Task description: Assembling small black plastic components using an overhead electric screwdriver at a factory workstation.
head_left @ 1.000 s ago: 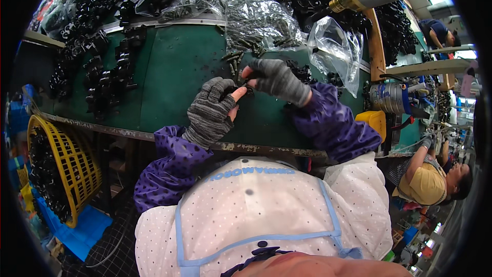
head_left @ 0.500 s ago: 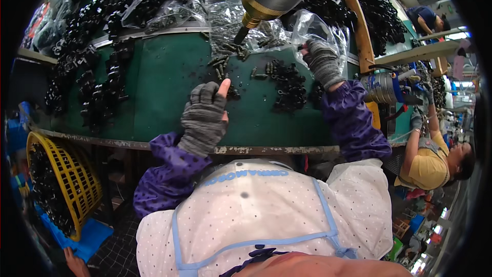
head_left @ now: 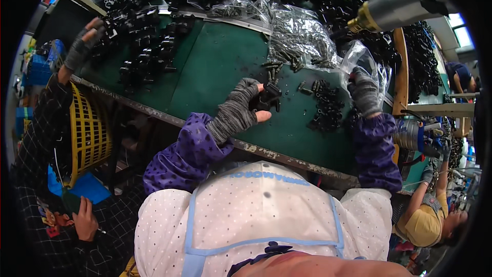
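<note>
My left hand [head_left: 237,109], in a grey fingerless glove, grips a black clamp-like part [head_left: 266,96] above the green tabletop [head_left: 215,61]. Just beyond it lie a few loose brass-coloured pins [head_left: 272,73]. My right hand [head_left: 365,92], gloved alike, is curled at the near side of a clear plastic bag [head_left: 382,74]; its fingertips are partly hidden, so what they hold cannot be made out. Between the hands sits a heap of small black parts [head_left: 328,105], with a couple of pins [head_left: 306,88] beside it. More pins spill from another clear bag [head_left: 302,36] farther back.
A grey power driver [head_left: 400,7] hangs at the upper right. Black parts [head_left: 148,46] are piled at the left and along the back. A wooden board [head_left: 401,72] stands at right. At left, a co-worker's gloved hand [head_left: 82,46] reaches over the table's end near a yellow basket [head_left: 92,133].
The view has turned, shifting the table and driver rightward in the picture. A black part now shows in my left hand. A co-worker's arm has come in at the left.
</note>
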### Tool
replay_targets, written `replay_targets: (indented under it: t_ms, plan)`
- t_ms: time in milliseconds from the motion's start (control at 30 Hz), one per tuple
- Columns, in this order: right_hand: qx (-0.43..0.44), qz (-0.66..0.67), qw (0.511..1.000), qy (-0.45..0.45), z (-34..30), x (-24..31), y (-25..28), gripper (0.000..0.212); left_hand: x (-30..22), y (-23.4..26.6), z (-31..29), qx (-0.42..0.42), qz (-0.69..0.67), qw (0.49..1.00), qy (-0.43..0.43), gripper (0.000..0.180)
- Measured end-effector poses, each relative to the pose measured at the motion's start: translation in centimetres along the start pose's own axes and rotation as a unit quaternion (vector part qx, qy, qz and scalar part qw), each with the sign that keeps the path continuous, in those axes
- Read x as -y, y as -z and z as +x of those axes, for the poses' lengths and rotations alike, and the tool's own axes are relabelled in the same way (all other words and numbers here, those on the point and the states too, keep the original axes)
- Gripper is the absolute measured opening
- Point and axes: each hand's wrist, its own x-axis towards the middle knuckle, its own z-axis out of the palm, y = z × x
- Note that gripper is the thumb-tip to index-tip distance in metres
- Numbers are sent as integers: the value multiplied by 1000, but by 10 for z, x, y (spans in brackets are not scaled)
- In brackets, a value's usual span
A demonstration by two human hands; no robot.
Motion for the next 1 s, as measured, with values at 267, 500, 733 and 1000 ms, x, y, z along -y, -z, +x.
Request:
replay_targets:
  t_ms: [267,500,733,1000]
  plan:
    - [52,472,870,136,0,100,23,20,-18,-3,11,119,-527,817,203,47]
    - [88,612,784,54,8,144,9,21,-26,-2,12,124,-627,741,208,49]
    - [-1,386,917,103,10,166,22,19,-15,-6,15,170,-592,764,191,48]
    - [-68,374,913,150,10,163,14,16,-6,-8,16,125,-543,804,206,48]
